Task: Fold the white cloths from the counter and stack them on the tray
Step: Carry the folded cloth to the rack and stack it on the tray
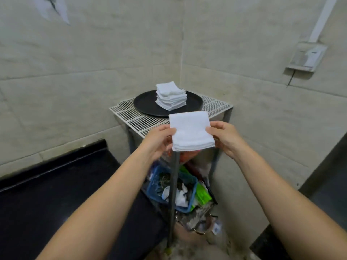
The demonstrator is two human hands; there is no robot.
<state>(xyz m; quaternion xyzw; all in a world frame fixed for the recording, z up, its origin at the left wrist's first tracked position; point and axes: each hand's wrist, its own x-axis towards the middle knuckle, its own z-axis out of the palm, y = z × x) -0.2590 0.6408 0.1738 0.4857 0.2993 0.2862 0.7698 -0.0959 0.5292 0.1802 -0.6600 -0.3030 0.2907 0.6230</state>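
Note:
A folded white cloth [190, 131], a square of several layers, is held in the air in front of the rack. My left hand [159, 140] pinches its left edge and my right hand [225, 137] pinches its right edge. Beyond it, a round black tray [144, 102] lies on the white wire rack [129, 115]. A stack of several folded white cloths [170, 95] stands on the tray, toward its right side.
A black counter [56, 184] runs along the left wall below my left arm. Under the rack sit a blue basket [155, 184] of clutter and green packets. The rack stands in a tiled corner. A dark surface edge shows at the lower right.

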